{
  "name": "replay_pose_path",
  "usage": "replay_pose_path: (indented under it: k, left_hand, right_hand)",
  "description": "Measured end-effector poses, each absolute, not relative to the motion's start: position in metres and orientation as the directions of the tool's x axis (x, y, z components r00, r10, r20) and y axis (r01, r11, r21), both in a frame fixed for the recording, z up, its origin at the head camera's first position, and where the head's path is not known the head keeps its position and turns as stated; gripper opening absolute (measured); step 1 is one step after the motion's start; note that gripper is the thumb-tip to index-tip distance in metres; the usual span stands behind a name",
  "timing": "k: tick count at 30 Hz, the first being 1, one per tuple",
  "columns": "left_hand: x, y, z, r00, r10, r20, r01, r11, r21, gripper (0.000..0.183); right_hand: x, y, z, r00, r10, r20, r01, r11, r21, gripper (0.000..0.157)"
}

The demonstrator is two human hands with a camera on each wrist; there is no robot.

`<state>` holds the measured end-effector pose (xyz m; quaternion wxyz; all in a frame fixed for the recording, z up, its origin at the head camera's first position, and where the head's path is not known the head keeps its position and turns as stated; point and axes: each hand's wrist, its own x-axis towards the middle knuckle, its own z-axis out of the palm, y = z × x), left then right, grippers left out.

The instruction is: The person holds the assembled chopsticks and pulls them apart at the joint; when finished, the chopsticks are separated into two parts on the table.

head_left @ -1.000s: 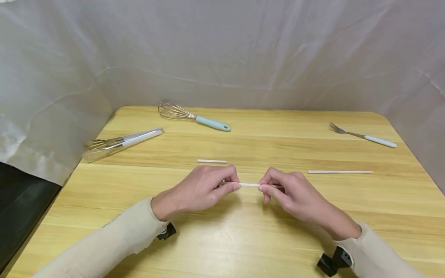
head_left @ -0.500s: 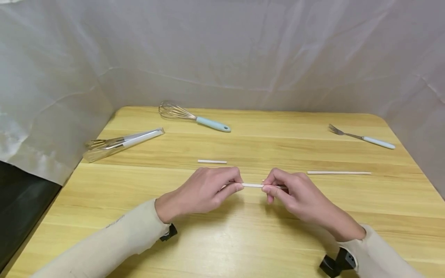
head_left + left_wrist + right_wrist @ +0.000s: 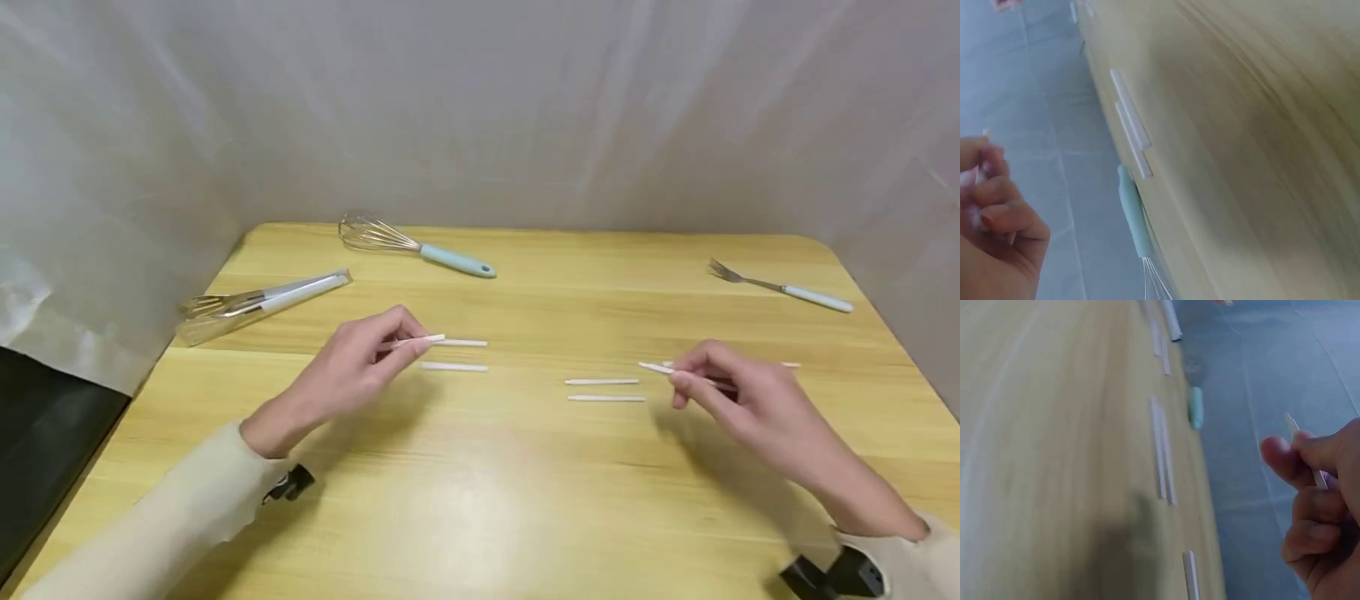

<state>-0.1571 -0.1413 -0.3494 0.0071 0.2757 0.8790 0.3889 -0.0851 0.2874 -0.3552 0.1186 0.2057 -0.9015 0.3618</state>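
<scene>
My left hand (image 3: 347,371) pinches a slim white stick (image 3: 437,338) between thumb and fingers, above the left of the table. At the right, my other hand (image 3: 750,404) pinches another slim white stick (image 3: 655,367), its tip pointing left. Both held sticks are partly covered by the fingers. Under and beside the left hand lie two white sticks, an upper one (image 3: 467,343) and a lower one (image 3: 457,367). Two more, one (image 3: 602,382) above the other (image 3: 606,399), lie parallel left of the right hand. A longer white stick (image 3: 791,364) is mostly hidden behind that hand.
A whisk (image 3: 459,260) with a pale blue handle lies at the back. Left of it is a clear pack (image 3: 303,293) of metal utensils with pale handles. A fork (image 3: 817,299) lies at the back right. Grey cloth (image 3: 525,117) hangs behind the table (image 3: 465,492).
Both hands held a white stick between them; they have moved apart, left hand leftward and up, right hand rightward, each with a stick. More sticks show on the table where the hands were.
</scene>
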Motion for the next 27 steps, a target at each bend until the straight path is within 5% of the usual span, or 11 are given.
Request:
replay_pose_path:
  k: [7,20,27]
  left_hand:
    - [-0.167,-0.142,-0.355,-0.822,0.546,0.161,0.515,0.592,0.62,0.019]
    - [-0.17,-0.153,-0.356,-0.84,0.531,0.109,0.501,0.683,0.532,0.014]
    - [-0.169,-0.151,-0.365,-0.831,0.553,0.064,0.502,0.694,0.516,0.006]
  right_hand:
    - [-0.089,0.275,-0.365,-0.869,-0.352,0.347,-0.494,0.656,-0.571,0.019]
    - [-0.08,0.273,-0.382,-0.854,-0.409,0.322,-0.519,0.619,-0.59,0.032]
    - [-0.077,0.263,-0.387,-0.876,-0.399,0.272,-0.479,0.652,-0.587,0.024]
